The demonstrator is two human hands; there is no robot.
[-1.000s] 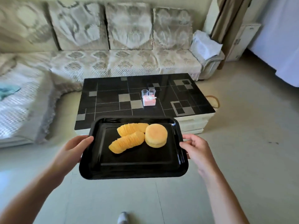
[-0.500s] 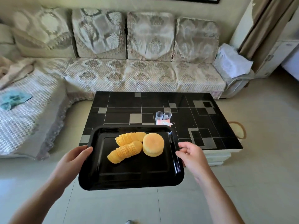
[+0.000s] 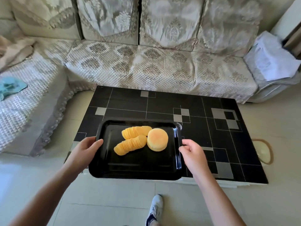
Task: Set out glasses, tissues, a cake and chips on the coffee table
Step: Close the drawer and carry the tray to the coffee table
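I hold a black tray [image 3: 140, 167] over the near left part of the black tiled coffee table [image 3: 211, 137]. My left hand [image 3: 83, 150] grips the tray's left rim and my right hand [image 3: 192, 152] grips its right rim. On the tray lie two rows of yellow chips [image 3: 132, 142] and, to their right, a round golden cake [image 3: 157, 141]. The tray hides the glasses and the tissues; only a sliver of a clear glass [image 3: 180, 125] shows at the tray's far right corner.
A patterned sofa [image 3: 146, 67] runs behind the table and along the left. Folded white cloth [image 3: 270, 57] lies on its right arm, a teal cloth [image 3: 9, 87] on the left seat. A round stool [image 3: 263, 152] stands right of the table. My shoe [image 3: 155, 207] is on the tiled floor.
I have stepped closer to the table. The tray now hangs over the table's near part and covers the glasses and tissues that showed beyond it before.
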